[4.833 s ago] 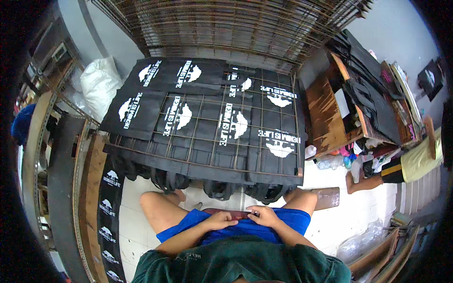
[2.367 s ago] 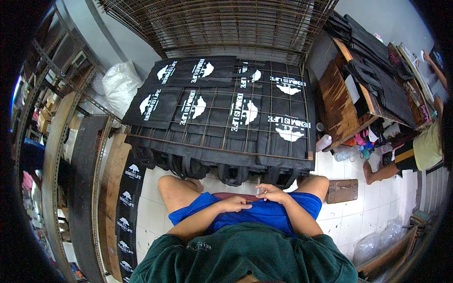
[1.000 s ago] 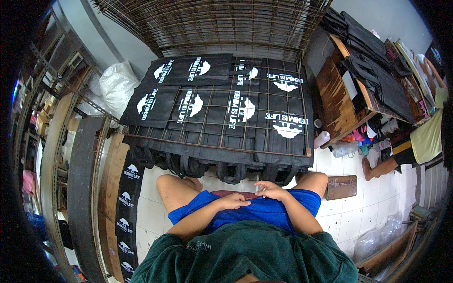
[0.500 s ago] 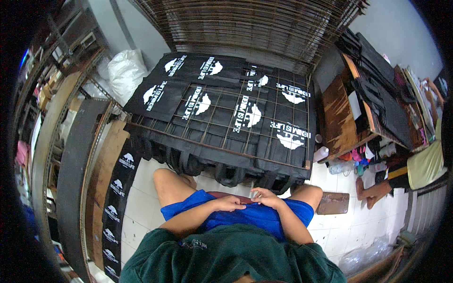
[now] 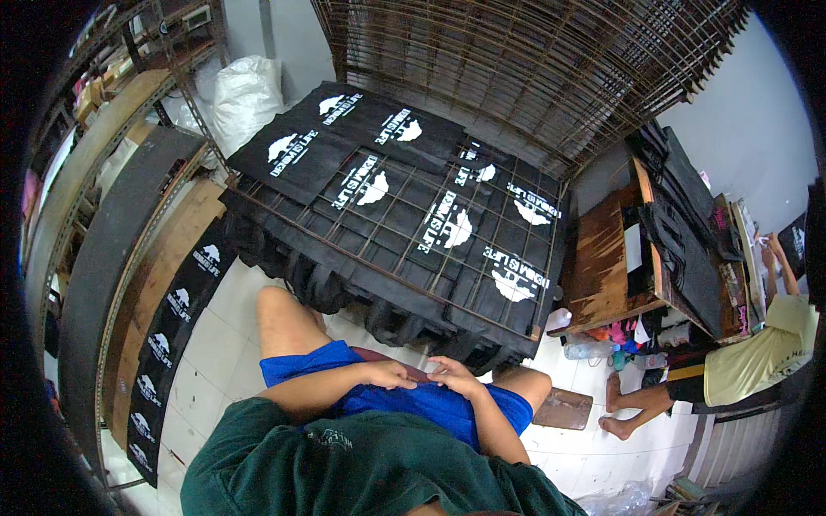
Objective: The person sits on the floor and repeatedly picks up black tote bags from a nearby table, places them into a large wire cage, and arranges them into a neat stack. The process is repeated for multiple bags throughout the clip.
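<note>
Left fingers (image 5: 401,379) being held loosely curled, right fingers (image 5: 444,369) being held slightly parted, both over shorts (image 5: 379,402); whether anything is being gripped cannot be told. Black bags (image 5: 379,225) being borne by wire rack (image 5: 430,285), ahead of fingers.

Flat bags (image 5: 291,163) lie in front of the sitting person (image 5: 344,456), with wire racks (image 5: 516,77) behind them. I see a shelf (image 5: 120,232) on the left, a sack (image 5: 247,99) farther back. On the right, another person (image 5: 744,361) is near a wooden cabinet (image 5: 607,267).
</note>
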Available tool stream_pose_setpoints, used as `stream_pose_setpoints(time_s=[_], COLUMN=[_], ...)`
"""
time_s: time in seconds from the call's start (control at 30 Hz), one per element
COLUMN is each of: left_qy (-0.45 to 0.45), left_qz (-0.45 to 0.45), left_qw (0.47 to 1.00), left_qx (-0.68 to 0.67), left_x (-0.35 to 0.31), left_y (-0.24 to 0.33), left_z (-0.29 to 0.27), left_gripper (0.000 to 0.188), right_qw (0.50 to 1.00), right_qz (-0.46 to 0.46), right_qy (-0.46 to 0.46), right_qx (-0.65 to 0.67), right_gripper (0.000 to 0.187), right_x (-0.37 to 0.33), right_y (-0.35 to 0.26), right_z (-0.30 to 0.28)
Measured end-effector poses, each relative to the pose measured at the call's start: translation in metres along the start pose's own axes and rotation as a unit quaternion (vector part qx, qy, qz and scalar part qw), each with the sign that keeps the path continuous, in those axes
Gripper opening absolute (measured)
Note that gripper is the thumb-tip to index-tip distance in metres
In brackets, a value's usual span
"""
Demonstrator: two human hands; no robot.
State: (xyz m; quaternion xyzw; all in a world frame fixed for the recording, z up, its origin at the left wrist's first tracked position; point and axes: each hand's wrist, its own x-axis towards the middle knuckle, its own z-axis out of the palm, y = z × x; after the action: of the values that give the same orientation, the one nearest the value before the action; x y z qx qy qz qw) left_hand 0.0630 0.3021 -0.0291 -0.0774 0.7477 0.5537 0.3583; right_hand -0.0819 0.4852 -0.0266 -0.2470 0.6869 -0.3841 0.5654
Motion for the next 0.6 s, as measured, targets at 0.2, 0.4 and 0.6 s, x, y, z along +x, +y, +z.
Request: stream_pose_setpoints(time_s=[0.2, 0.4, 0.6], left_qy=[-0.001, -0.01, 0.022], left_qz=[0.025, 0.029, 0.087], left_qw=[0.997, 0.986, 0.99], left_qx=[0.07, 0.166, 0.113], left_x=[0.012, 0.006, 0.016], left_y=[-0.02, -0.01, -0.019], left_z=[0.009, 0.017, 0.012], left_gripper=[0.062, 0.063, 0.056], right_qw=[1.0, 0.999, 1.0], right_qz=[-0.021, -0.009, -0.021], right_qy=[-0.004, 0.003, 0.01], right_qx=[-0.011, -0.042, -0.021], right_gripper=[0.047, 0.046, 0.045], right_x=[0.009, 0.006, 0.006], right_y=[0.013, 0.007, 0.02], right_z=[-0.001, 0.002, 0.001])
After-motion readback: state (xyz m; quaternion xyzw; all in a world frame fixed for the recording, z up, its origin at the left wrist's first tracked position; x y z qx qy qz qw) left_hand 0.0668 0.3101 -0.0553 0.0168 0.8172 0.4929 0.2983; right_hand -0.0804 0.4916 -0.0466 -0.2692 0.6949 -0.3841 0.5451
